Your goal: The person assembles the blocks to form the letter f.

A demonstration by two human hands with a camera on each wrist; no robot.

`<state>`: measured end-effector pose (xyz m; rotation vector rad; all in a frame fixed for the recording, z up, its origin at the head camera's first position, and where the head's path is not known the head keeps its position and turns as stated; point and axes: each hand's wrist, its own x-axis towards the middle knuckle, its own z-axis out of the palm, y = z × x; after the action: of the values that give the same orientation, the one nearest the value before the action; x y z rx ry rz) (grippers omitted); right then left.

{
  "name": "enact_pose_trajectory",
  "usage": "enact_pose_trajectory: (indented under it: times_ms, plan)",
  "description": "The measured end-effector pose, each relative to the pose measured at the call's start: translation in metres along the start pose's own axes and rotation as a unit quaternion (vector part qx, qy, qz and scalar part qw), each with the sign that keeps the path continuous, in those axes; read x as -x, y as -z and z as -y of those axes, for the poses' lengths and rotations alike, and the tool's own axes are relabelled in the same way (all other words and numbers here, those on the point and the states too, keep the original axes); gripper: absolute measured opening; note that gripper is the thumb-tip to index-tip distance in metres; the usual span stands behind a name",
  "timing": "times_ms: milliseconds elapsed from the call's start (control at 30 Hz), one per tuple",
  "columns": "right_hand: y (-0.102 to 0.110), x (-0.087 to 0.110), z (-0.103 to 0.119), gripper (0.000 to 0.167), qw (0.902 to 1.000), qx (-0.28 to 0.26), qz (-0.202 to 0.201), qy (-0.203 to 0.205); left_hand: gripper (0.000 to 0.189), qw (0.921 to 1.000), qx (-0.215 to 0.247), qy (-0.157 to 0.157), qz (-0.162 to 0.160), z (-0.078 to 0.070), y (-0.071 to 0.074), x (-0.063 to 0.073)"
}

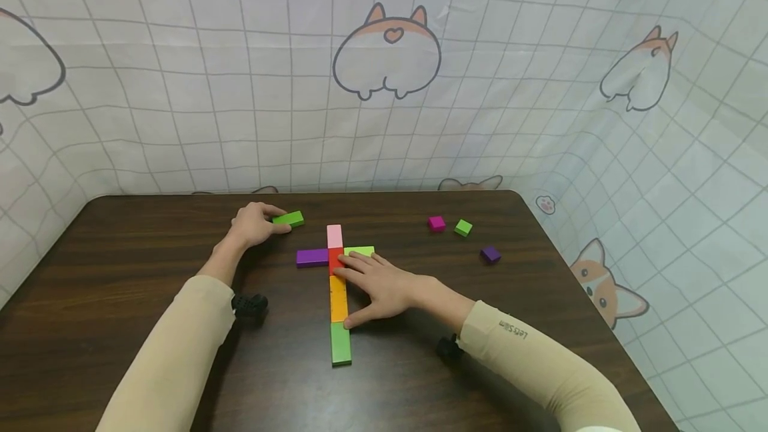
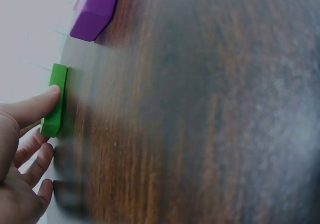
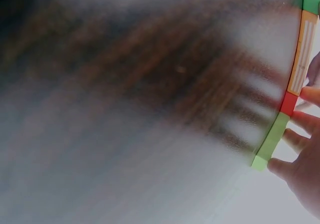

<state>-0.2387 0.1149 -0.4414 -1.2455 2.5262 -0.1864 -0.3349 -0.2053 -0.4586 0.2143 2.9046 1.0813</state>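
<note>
On the tabletop [image 1: 150, 245]: left hand [image 1: 252, 224] pinching green block [image 1: 291, 219], presumably light, rigid, best held by its sides; right hand [image 1: 383, 287] spread, touching red block [image 1: 334, 261].

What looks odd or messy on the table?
Nothing looks spilled or broken. Just the pink cube, green cube and purple cube look stray: they lie scattered on the right, apart from the neat block cross.

Cross of blocks [image 1: 339, 299] laid out on table [image 1: 396, 372]. Lone block [image 1: 293, 219] held behind and left of it by left hand [image 1: 253, 225]. Right hand [image 1: 381, 287] rested over cross's right side. Three small blocks [image 1: 463, 228] scattered farther right.
</note>
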Motion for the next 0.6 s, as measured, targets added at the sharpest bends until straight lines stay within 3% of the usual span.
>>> enact_pose_trajectory:
  times_ms: [600]
  plan:
    - [-0.002, 0.005, 0.001, 0.101, 0.9999, 0.004, -0.008, 0.009, 0.049, 0.9943, 0.076, 0.058, -0.047, -0.031, -0.008, 0.007]
